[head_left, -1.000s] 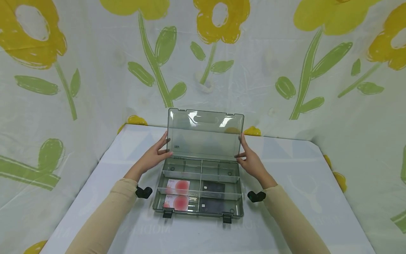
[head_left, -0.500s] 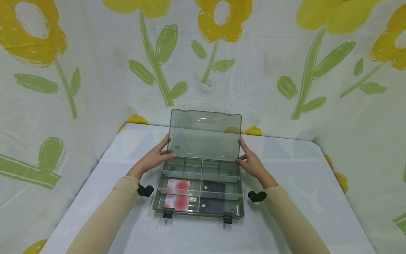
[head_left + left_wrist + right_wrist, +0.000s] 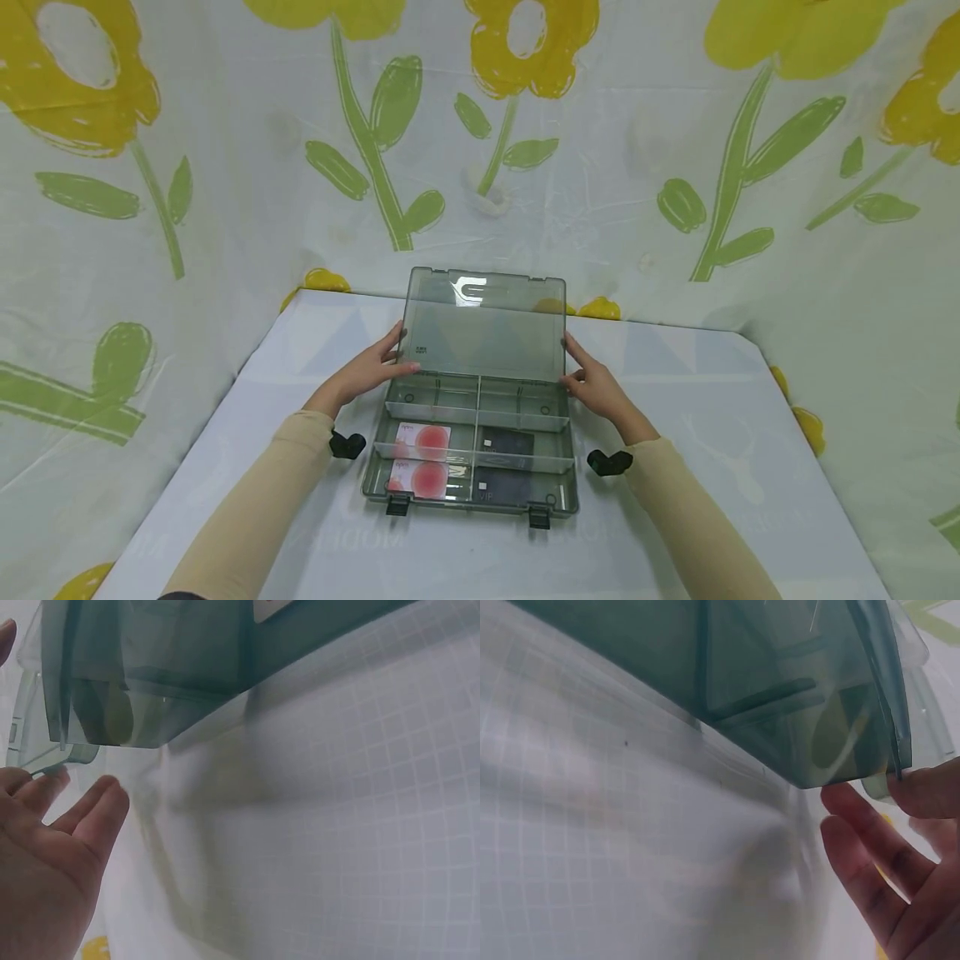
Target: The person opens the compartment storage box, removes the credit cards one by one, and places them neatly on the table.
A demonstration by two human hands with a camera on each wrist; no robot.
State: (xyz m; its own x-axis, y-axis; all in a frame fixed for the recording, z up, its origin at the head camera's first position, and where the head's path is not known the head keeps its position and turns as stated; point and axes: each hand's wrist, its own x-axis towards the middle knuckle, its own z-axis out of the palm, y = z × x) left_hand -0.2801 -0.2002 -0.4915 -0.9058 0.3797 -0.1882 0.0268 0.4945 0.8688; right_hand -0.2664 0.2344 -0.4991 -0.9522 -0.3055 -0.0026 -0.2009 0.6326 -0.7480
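A smoky translucent storage box (image 3: 521, 508) stands on the table with its hinged lid (image 3: 480, 333) raised and leaning back. My left hand (image 3: 360, 375) holds the lid's left edge low down, its thumb over the inner face by the hinge and its fingers at the side. At the opposite edge, my right hand (image 3: 600, 387) holds the lid between fingers and thumb, the thumb close to the hinge corner. Both wrist views show the box's rear corner above the fingers. Two pink cards (image 3: 418, 479) lie in the left compartments, two dark cards (image 3: 502, 486) in the right ones.
Clear dividers (image 3: 521, 461) split the box into several compartments; the rear pair holds no cards. Two black latches (image 3: 538, 518) hang at its front edge. White table surface (image 3: 690, 500) surrounds the box, and a flower-printed curtain (image 3: 600, 183) closes off the back and sides.
The lid has tipped farther back, its top edge now lower and farther away. Both hands have moved slightly with it, the left one a little to the right. The cards have stayed put.
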